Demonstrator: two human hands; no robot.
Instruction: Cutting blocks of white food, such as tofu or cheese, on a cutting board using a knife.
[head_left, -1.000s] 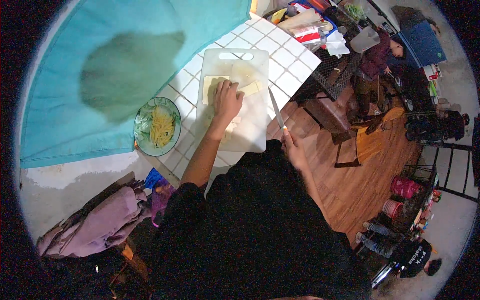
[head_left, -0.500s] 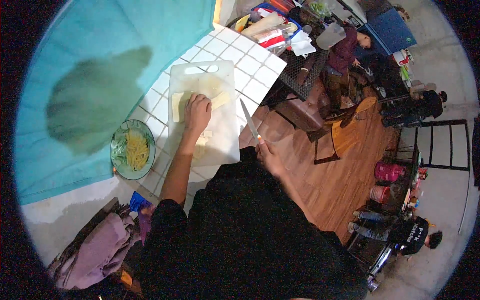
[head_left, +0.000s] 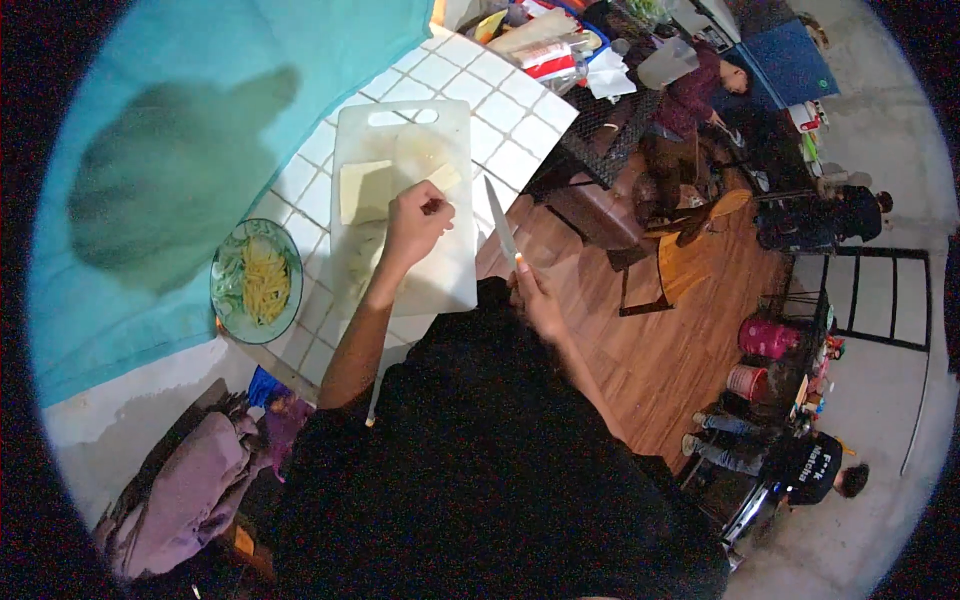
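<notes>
A white cutting board (head_left: 350,285) with a handle slot lies on the white tiled counter. On it rests a flat, pale yellow slab (head_left: 364,192) of food, with a smaller pale piece (head_left: 444,177) to its right. My left hand (head_left: 420,222) is above the board just nearer than these pieces, its fingers curled together; whatever they may hold is hidden. At the board's right, my right hand (head_left: 540,303) grips a knife (head_left: 502,225) by its handle, blade pointing away and up. A glass bowl (head_left: 226,312) at the left holds thin yellow strips (head_left: 265,285).
A teal curtain (head_left: 200,60) hangs along the left. Beyond the counter (head_left: 515,115), a mesh-topped table (head_left: 600,150) bears packages and a blue basket. Purple cloth (head_left: 185,490) lies at lower left. Several people, a wooden chair (head_left: 650,275) and a pink gas cylinder (head_left: 768,338) are at the right.
My left hand has lifted off the pale slab and drawn right and nearer, its fingers now curled. The knife stays in my right hand, beside the board.
</notes>
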